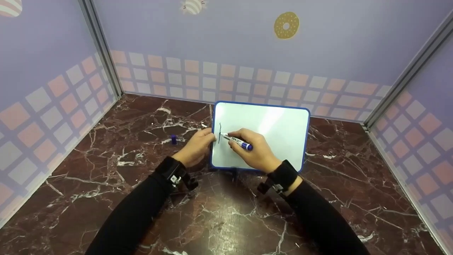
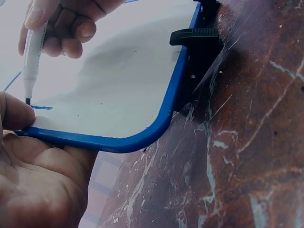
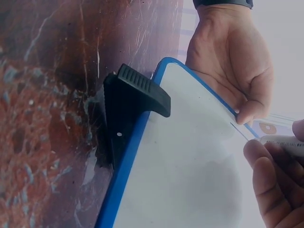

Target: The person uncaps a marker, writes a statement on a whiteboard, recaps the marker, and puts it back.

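A small whiteboard (image 1: 279, 141) with a blue frame stands propped up, tilted back. My left hand (image 1: 196, 147) grips its left edge, thumb on the front face and fingers behind, as the left wrist view shows. My right hand (image 1: 256, 150) pinches a white marker (image 1: 235, 140) with a blue end. Its dark tip (image 2: 28, 101) is right at the board's surface, close to my left thumb (image 2: 16, 111). Beside the tip, a thin blue line (image 1: 219, 132) runs up and down near the left edge.
A black stand (image 3: 137, 95) hooks over the board's lower edge. To the left of my left hand, a small blue-purple cap (image 1: 173, 139) stands on the dark red marbled table (image 1: 141, 198). Patterned panels (image 1: 226, 46) close off the back and both sides.
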The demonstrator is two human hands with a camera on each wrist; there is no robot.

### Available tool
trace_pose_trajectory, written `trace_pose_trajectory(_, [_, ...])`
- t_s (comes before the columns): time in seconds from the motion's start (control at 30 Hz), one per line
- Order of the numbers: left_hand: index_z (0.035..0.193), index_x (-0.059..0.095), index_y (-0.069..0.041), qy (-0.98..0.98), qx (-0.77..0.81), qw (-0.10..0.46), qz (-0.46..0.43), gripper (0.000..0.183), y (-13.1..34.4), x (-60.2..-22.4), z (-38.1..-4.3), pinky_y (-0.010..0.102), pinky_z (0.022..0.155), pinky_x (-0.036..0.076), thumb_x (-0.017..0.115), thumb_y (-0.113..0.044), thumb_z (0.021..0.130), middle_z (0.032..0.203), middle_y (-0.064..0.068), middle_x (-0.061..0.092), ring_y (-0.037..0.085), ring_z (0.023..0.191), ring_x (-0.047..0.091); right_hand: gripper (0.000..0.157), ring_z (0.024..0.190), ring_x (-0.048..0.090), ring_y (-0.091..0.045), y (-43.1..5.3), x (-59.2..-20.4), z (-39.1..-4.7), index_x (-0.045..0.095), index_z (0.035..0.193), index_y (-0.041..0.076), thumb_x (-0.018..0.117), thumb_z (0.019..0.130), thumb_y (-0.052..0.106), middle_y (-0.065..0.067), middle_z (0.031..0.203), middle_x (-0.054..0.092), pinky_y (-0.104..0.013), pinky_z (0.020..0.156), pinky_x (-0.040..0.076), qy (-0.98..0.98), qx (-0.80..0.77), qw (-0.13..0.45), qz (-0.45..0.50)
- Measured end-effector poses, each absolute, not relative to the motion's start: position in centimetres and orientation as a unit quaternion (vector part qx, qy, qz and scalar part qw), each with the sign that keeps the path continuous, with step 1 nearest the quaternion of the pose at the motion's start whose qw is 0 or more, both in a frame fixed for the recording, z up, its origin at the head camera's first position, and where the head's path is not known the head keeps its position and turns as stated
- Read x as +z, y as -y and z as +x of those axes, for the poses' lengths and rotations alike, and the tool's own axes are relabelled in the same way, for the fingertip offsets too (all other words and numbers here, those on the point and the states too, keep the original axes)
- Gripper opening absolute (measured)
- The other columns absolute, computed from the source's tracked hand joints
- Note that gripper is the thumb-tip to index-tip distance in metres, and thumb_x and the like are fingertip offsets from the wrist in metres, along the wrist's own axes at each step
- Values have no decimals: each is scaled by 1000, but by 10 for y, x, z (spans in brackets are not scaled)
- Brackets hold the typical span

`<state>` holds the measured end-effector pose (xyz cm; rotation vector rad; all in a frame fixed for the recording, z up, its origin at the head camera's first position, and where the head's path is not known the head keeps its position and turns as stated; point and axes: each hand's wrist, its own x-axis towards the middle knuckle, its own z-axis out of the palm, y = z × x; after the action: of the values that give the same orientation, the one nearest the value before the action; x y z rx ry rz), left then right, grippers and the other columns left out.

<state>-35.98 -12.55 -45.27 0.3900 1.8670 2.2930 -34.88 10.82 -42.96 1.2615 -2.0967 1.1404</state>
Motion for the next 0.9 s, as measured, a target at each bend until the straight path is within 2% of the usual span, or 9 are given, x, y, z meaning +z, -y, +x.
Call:
trace_pose_trajectory(0.27, [114, 66, 7, -629, 763, 74, 126, 26, 127, -453, -359, 43, 88, 68, 47, 1, 98, 114, 18, 70, 28, 102, 73, 20, 102, 77, -21, -109, -429, -350, 78, 123, 0, 75, 107, 10, -8, 116, 81, -33, 87, 65, 761, 416, 212, 451])
trace_pose_trajectory(0.53, [115, 67, 7, -624, 767, 77, 125, 26, 126, -453, -360, 42, 87, 68, 47, 2, 98, 112, 17, 70, 27, 101, 72, 20, 102, 76, -21, -112, -429, -350, 78, 123, 0, 75, 106, 10, -8, 116, 81, -35, 86, 65, 763, 417, 210, 447])
trace_pose_trajectory(0.73, [100, 64, 0, -646, 750, 75, 122, 16, 127, -452, -360, 28, 73, 60, 48, -2, 98, 107, 14, 69, 23, 91, 69, 20, 99, 75, -20, -115, -427, -349, 78, 123, 0, 74, 107, 10, -9, 114, 81, -33, 85, 64, 772, 412, 204, 439])
trace_pose_trajectory(0.9, [106, 66, 2, -637, 756, 79, 124, 20, 127, -453, -360, 33, 79, 65, 48, 0, 98, 111, 15, 71, 26, 97, 72, 19, 99, 75, -20, -117, -425, -349, 79, 123, 1, 75, 107, 11, -8, 114, 81, -32, 83, 64, 774, 415, 201, 435])
